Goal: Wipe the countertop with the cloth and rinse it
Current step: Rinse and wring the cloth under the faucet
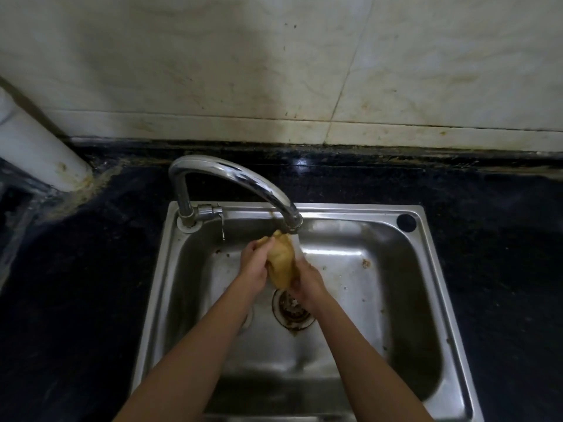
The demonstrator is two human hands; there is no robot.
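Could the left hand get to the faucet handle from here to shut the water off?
Probably yes, once it lets go. The left hand now grips the cloth under the stream; the faucet handle sits just up-left of it on the sink rim, nothing between.

The right hand (305, 281) hides part of the drain (289, 312); the white pipe (36, 147) runs off the left edge.

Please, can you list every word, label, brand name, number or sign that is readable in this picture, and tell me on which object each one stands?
None: no readable text shows anywhere in this view.
The faucet, the sink, the cloth held by the left hand and the right hand, the countertop, the wall tiles and the white pipe carry no lettering, only stains and reflections.
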